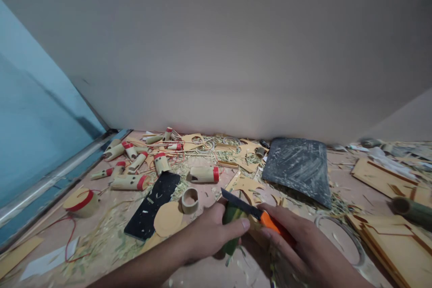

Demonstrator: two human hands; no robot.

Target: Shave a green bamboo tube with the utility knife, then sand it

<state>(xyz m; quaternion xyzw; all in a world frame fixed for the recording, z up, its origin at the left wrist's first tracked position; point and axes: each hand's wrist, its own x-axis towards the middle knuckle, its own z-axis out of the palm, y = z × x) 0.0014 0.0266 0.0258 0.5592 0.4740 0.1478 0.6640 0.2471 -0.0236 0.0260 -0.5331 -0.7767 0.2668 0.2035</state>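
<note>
Far left: blue wall (43, 81), metal rail (50, 182) along its foot. Near it, white paper (50, 258) with red string (71, 234) looping over its end. Beyond the paper, a wide, short drum (83, 202) with tan top and red band. Further in, a cluster of pale bamboo tubes (126, 183), most red-banded at 1 end, tangled with string and thin sticks.

Next, black slab (151, 207), flecked with shavings; tan disc (168, 219) overlaps its near right edge. Bamboo ring (190, 200) just right of the disc, opening up. Behind it, 1 larger red-banded tube (204, 174) on its side.

Left hand (209, 230): thumb and fingers closed around a green bamboo piece (231, 246), pinching it at centre front, above the littered table (199, 274). Knife (269, 221) in right hand (302, 239), fingers wrapped round the orange handle, dark blade pointing left across the green piece. Blade contact: cannot tell.

Behind the hands, cut tan sheet scraps (246, 183) and shavings. Right of these, dark grey scuffed sheet (299, 168), flat. Near right, pale hoop (360, 252); then stacked tan boards (393, 243). Far right, green bamboo tube (413, 210) on its side.
</note>
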